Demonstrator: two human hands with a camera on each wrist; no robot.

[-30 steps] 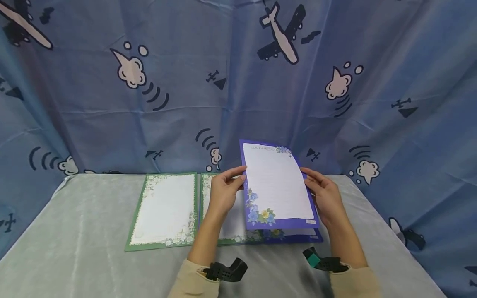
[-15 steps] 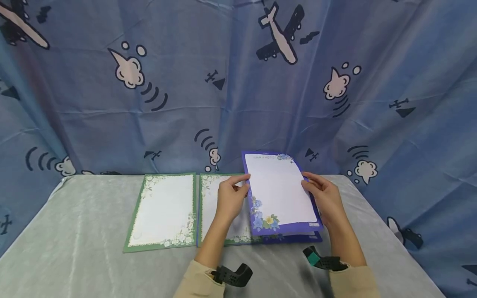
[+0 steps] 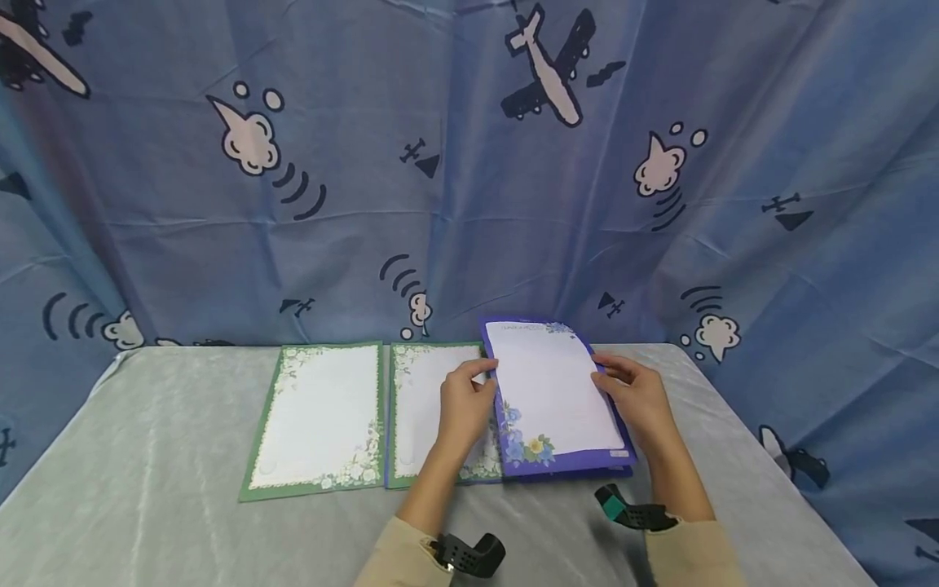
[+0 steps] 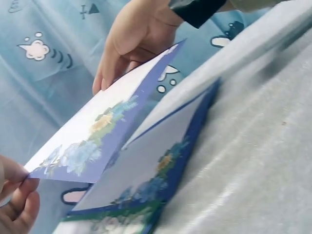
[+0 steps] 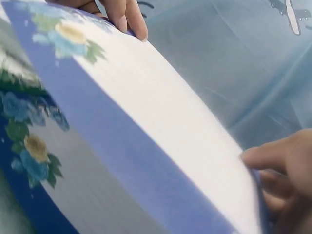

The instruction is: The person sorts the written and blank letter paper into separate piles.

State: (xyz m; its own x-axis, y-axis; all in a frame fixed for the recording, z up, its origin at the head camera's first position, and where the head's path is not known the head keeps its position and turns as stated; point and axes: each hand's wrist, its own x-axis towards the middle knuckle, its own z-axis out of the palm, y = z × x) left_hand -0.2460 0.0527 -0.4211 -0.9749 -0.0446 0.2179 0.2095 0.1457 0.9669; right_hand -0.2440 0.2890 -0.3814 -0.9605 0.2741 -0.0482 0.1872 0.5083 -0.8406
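A hand can pass over bare table (image 3: 744, 465) to the right of the raised purple sheet (image 3: 557, 391), beyond the right forearm (image 3: 682, 481). The left hand (image 3: 467, 403) and right hand (image 3: 638, 399) obstruct its side edges. The curtain (image 3: 469, 163) bounds the space behind it. Beneath it, a gap opens above the lower purple sheet (image 4: 151, 161).
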